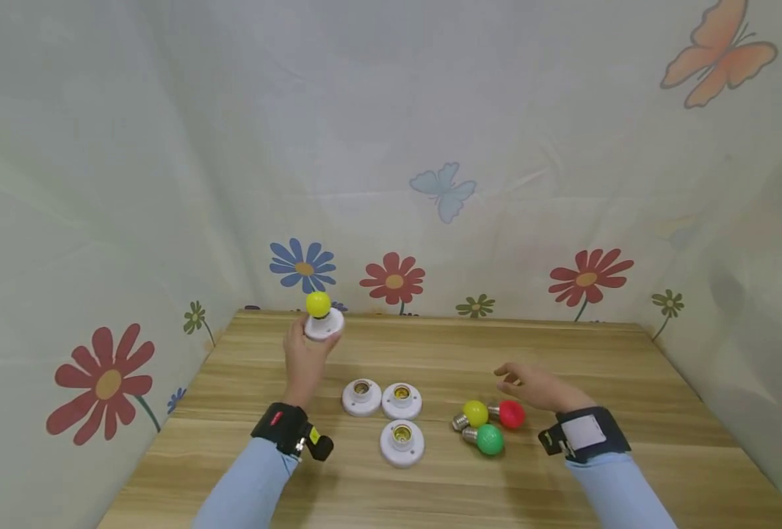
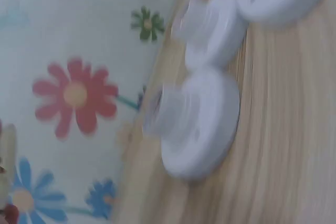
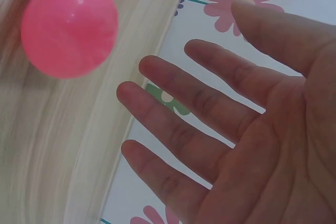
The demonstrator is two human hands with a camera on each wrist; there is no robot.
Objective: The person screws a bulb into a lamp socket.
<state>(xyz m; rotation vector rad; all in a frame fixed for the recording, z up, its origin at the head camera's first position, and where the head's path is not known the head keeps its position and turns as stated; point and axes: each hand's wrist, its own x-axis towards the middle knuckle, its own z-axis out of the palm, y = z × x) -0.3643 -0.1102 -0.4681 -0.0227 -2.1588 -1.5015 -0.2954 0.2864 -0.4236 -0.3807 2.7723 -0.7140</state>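
Observation:
In the head view my left hand [image 1: 305,360] grips a round white lamp holder [image 1: 327,325] by its edges, raised at the back left of the table. A yellow bulb [image 1: 318,303] stands in that holder's socket. My right hand [image 1: 539,386] hovers above the red bulb [image 1: 511,414], its fingers spread and holding nothing in the right wrist view. Beside the red bulb lie another yellow bulb [image 1: 476,413] and a green bulb [image 1: 490,439]. Three bulbless lamp holders [image 1: 402,454] sit between the hands, sockets up; the left wrist view shows them blurred.
The wooden table [image 1: 562,345] ends at the back against a pale cloth [image 1: 529,242] printed with flowers and butterflies. Both wrists carry black straps with cameras, the left strap [image 1: 281,426] close to the nearest lamp holders.

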